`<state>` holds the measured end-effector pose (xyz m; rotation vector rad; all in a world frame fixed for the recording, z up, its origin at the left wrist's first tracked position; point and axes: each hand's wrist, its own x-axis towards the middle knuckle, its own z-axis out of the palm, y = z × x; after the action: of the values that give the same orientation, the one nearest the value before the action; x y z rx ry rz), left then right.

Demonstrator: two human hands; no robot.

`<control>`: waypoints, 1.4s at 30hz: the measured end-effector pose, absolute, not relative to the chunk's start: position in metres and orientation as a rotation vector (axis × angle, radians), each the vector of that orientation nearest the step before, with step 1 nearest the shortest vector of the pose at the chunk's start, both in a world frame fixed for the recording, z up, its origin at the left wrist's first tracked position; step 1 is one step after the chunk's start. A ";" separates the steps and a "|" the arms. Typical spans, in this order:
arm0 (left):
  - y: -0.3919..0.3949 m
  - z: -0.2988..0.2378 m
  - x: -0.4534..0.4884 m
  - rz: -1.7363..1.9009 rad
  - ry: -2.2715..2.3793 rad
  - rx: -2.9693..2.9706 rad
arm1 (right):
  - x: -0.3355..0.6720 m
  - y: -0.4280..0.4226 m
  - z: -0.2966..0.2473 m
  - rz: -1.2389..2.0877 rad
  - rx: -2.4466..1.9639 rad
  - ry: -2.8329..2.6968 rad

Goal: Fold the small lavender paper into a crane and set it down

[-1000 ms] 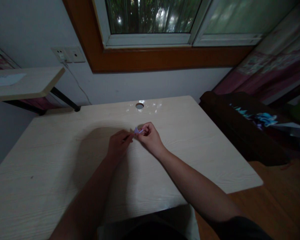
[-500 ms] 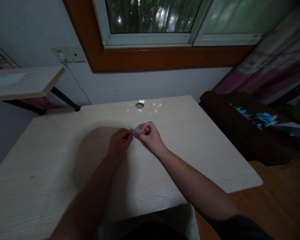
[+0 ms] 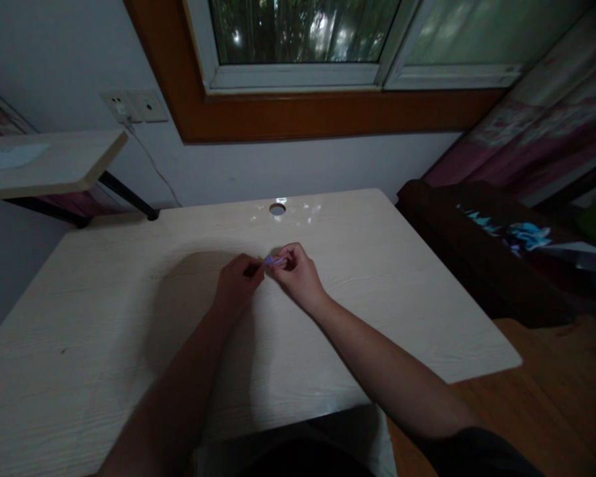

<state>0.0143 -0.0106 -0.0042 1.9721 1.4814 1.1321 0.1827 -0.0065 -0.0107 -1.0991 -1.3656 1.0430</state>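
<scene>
A small piece of folded purple paper (image 3: 269,260) is held between my two hands, over the middle of the pale wood-grain table (image 3: 357,265). My left hand (image 3: 238,279) pinches its left end with thumb and fingertips. From the other side, my right hand (image 3: 298,270) grips the right end, its fingers curled in a pinch. A pointed part of the paper sticks up between the fingertips. The fingers hide much of the paper, so its full shape cannot be made out.
A round cable hole (image 3: 277,209) lies near the table's back edge. At the left, a raised shelf (image 3: 64,175) stands on black legs. A cord hangs from a wall socket (image 3: 122,106). Dark furniture (image 3: 437,232) with blue items on it stands beyond the right edge.
The pointed part of the paper has tipped lower between my fingertips. Both hands keep their pinch and have barely moved.
</scene>
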 end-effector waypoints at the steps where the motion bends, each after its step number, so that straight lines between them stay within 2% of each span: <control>1: -0.011 -0.004 0.014 1.129 1.493 1.967 | 0.182 -0.007 -0.010 1.033 -1.107 -1.368; 29: -0.013 -0.010 0.012 1.132 1.459 1.885 | 0.178 -0.010 -0.008 0.939 -1.146 -1.401; 42: -0.007 -0.012 0.011 1.191 1.329 1.578 | 0.179 -0.002 -0.017 1.112 -1.003 -1.276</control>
<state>0.0112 -0.0067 -0.0119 1.5784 1.3291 1.1908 0.1791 -0.0015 -0.0170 -1.0031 -1.2758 1.1119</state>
